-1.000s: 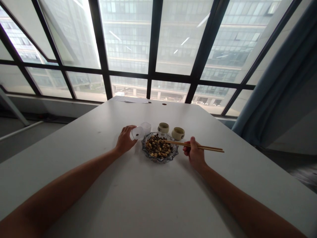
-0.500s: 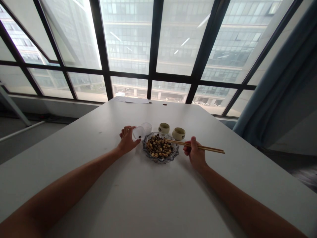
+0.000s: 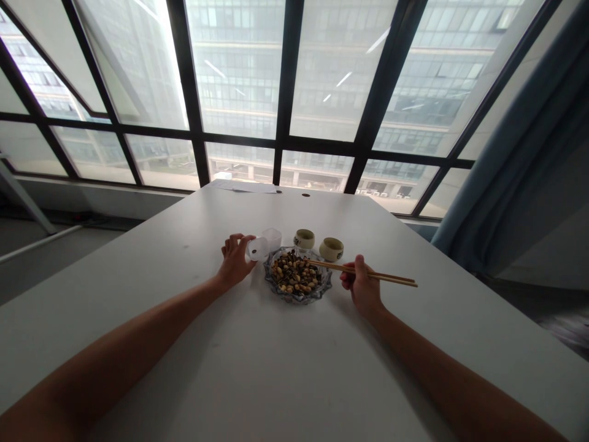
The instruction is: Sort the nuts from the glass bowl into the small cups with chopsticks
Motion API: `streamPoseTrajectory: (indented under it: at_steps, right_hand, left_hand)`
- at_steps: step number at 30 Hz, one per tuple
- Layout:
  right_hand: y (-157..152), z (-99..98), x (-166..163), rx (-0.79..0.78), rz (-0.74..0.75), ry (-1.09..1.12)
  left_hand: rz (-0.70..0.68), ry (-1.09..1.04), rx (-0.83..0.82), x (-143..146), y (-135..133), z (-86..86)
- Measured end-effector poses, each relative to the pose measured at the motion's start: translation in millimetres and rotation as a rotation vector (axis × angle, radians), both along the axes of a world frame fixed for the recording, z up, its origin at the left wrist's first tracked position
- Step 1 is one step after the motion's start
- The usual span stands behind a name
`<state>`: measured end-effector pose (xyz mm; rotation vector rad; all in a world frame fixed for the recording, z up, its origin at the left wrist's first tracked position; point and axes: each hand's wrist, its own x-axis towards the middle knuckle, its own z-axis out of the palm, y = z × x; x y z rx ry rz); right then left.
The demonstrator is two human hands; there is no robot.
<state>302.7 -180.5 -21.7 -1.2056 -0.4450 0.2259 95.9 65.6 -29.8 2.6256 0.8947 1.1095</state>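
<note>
My left hand point(image 3: 236, 260) grips a small translucent white plastic cup point(image 3: 259, 248), tilted with its opening partly toward me; a dark speck shows inside. Behind it stands a second translucent cup point(image 3: 272, 239). In my right hand point(image 3: 363, 285) is a pair of wooden chopsticks point(image 3: 391, 277), their tips over the right part of the nut heap. A scalloped glass bowl point(image 3: 298, 299) sits between my hands, filled with mixed nuts and dark seeds point(image 3: 297, 274).
Two small pale-green teacups point(image 3: 304, 239) with dark markings stand just behind the bowl. The white table point(image 3: 285, 374) reaches to the windows, with papers point(image 3: 246, 186) at its far edge. A blue curtain point(image 3: 497, 159) hangs at right.
The plastic cup in my left hand has turned slightly, and the dark speck has shifted left and up within it. My right hand and the chopsticks have hardly moved.
</note>
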Motion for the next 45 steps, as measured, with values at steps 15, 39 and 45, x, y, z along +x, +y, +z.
streamPoseTrajectory:
  at_steps: [15,39,45]
  right_hand:
    - [1.0,0.5,1.9,-0.011,-0.006,0.035]
    - [2.3,2.3,-0.2,-0.029,0.055,0.007]
    - [2.7,2.1,-1.0,-0.031,0.062,0.012]
  left_hand:
    - [0.119,-0.055,-0.136,0.1,2.9,7.9]
    - [0.027,0.522,-0.197,59.0,13.1,82.8]
    - [-0.002,0.514,-0.228,77.8,15.1,78.4]
